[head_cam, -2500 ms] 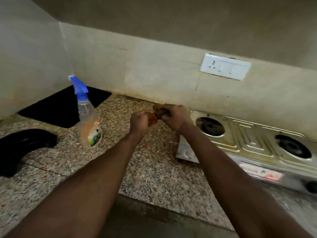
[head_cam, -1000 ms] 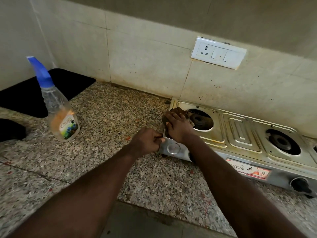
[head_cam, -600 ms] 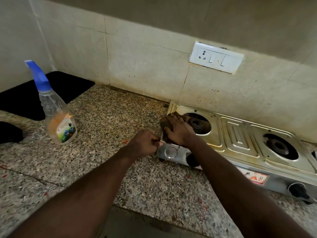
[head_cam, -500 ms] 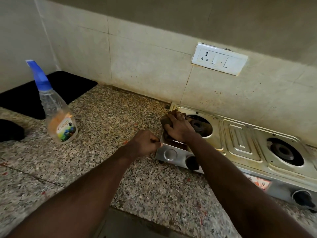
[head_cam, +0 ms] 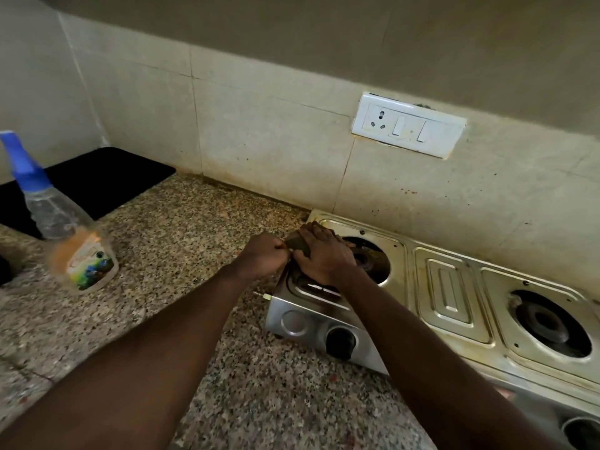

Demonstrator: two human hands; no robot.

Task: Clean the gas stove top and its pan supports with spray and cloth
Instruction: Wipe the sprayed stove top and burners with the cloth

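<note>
Cloth [head_cam: 297, 243], dark and bunched, lies on the left end of the gas stove [head_cam: 454, 287]. My right grip [head_cam: 321, 258] is curled over it, just beside the bare left burner [head_cam: 367, 258]. My left grip [head_cam: 264, 254] is fisted against the cloth's edge; I cannot tell if it pinches. Spray bottle [head_cam: 65, 228] stands well apart on the speckled surface [head_cam: 181, 241], near a black mat [head_cam: 97, 180].

A white socket plate [head_cam: 409, 125] sits on the stained tiled wall [head_cam: 259, 141]. A black panel [head_cam: 107, 180] lies at the far left of the speckled counter [head_cam: 181, 241].
</note>
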